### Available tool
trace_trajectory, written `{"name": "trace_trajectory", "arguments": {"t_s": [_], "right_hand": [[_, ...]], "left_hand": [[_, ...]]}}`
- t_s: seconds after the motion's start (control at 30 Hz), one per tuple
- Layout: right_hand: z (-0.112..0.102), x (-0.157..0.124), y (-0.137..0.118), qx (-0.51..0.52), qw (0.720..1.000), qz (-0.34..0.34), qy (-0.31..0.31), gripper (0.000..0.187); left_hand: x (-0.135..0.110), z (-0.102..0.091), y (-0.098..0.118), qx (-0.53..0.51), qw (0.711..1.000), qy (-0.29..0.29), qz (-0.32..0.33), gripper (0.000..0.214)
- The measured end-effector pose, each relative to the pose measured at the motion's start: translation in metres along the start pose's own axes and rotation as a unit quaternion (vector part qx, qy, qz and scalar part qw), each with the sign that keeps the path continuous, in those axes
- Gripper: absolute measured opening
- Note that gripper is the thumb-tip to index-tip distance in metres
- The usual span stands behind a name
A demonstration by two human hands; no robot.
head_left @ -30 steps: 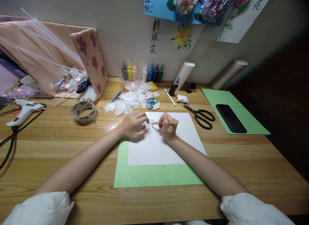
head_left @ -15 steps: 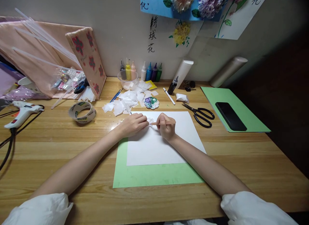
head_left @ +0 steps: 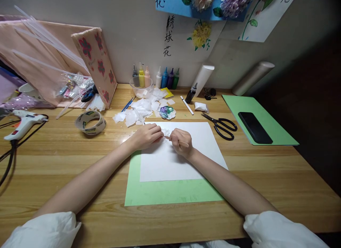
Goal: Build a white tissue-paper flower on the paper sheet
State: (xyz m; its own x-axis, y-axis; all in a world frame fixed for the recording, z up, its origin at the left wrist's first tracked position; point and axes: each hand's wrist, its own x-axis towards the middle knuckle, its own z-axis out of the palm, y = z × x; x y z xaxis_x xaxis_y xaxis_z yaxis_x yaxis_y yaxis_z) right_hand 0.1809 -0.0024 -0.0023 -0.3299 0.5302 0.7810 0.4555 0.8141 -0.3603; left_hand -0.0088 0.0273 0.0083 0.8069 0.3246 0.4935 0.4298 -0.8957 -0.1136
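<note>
The right hand point(head_left: 181, 141) has its grip closed around a thin brown stick point(head_left: 183, 144), tip at the crumpled white tissue point(head_left: 165, 131) near the white sheet's point(head_left: 181, 166) far edge (green paper point(head_left: 170, 194) lies beneath). The left hand point(head_left: 147, 136) rests beside the tissue, fingers bent; whether its grip pinches any, I can't quite tell.

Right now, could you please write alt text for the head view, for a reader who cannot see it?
Over a white sheet on a table, a person's right hand holds a tan stick, its tip near a crumpled white piece beside the left hand. Black-handled scissors lie to the right; paper scraps and small bottles sit beyond.
</note>
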Motion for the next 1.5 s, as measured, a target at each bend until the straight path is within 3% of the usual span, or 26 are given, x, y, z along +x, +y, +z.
{"name": "trace_trajectory", "arguments": {"t_s": [0.2,0.47,0.87,1.17,1.37,1.5], "right_hand": [[0.000,0.001,0.001,-0.027,1.000,0.012,-0.007,0.029],[-0.003,-0.006,0.000,0.048,0.996,0.060,0.035,0.040],[0.001,0.000,0.003,-0.042,0.999,0.027,-0.012,0.031],[0.003,0.000,0.005,-0.057,0.996,0.060,-0.031,0.033],[0.004,0.003,0.003,-0.046,0.993,0.106,-0.036,0.031],[0.005,0.009,0.000,-0.030,0.983,0.178,-0.027,0.031]], "left_hand": [[0.000,0.001,0.001,-0.002,1.000,-0.001,-0.003,0.018],[0.000,0.000,0.000,-0.020,1.000,-0.009,-0.020,0.019],[0.001,-0.001,0.000,-0.025,1.000,0.002,-0.016,0.015],[0.001,-0.001,0.000,-0.014,0.999,0.000,-0.035,0.017],[0.001,-0.001,0.001,-0.035,0.998,-0.022,-0.048,0.021],[0.001,-0.002,0.002,-0.058,0.995,-0.017,-0.077,0.024]]}}
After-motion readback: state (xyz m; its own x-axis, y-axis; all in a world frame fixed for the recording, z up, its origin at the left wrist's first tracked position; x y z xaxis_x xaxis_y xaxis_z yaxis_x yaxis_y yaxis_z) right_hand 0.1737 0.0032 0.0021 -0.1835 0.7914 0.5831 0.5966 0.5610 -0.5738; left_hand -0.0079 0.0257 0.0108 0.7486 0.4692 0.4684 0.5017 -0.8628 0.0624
